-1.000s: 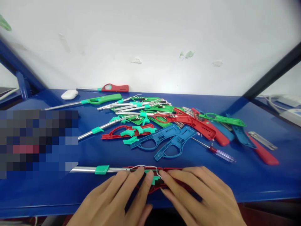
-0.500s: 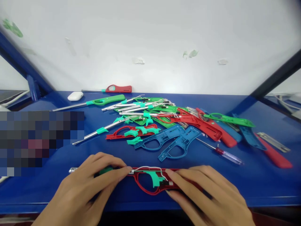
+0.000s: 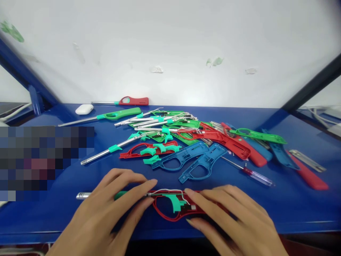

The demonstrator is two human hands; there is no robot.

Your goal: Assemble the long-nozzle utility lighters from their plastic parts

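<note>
spread a little apart since the earlier frame, the thumb and forefinger of the left hand (image 3: 106, 209) no longer pinch where the rod (image 3: 83, 196) meets the red shell (image 3: 172, 219); that joint now shows between them. the left hand is half open, arched over the rod. the right hand (image 3: 234, 213) is partly curled across the shell's other end, a fingertip by its top edge, the thumb just below; i cannot tell how firmly it grips. between the hands, the shell lies open on the desk (image 3: 149, 228), its teal trigger (image 3: 176, 203) inside the loop and the white wire (image 3: 170, 190) arching along the top. farther out lie two blue shells (image 3: 190, 150) (image 3: 213, 153), a screwdriver (image 3: 259, 177), a green lighter (image 3: 125, 113) and a white case (image 3: 84, 109).
</note>
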